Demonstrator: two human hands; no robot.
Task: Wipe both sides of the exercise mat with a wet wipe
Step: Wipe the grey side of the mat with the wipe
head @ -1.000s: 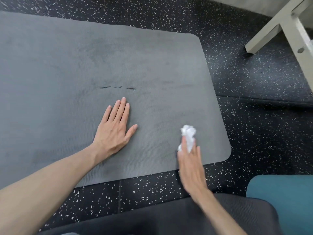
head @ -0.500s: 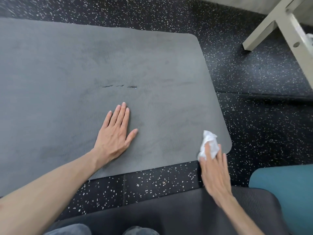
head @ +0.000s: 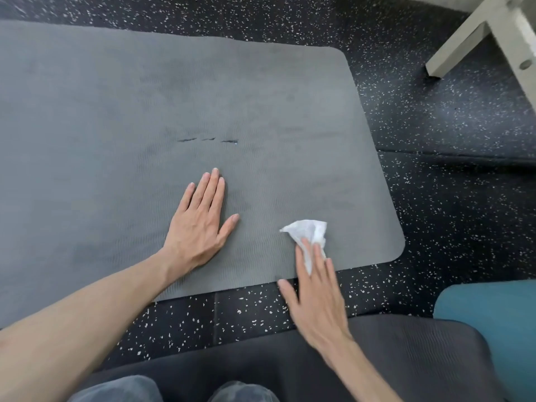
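A grey exercise mat [head: 121, 117] lies flat on the black speckled floor, with three short dark tears near its middle. My left hand [head: 200, 224] rests palm down on the mat, fingers straight and together. My right hand [head: 314, 294] presses a crumpled white wet wipe [head: 307, 232] against the mat near its front edge, fingers straight over the wipe. The wipe sticks out beyond my fingertips.
A dark grey mat [head: 290, 364] lies under my knees at the bottom. A teal cushion [head: 490, 317] sits at the lower right. A white frame leg [head: 464, 42] stands on the floor at the upper right. Speckled floor [head: 449, 184] surrounds the mat.
My right hand has slid the wipe left from the mat's front right corner, after sweeping right before that. My left hand has stayed flat on the mat.
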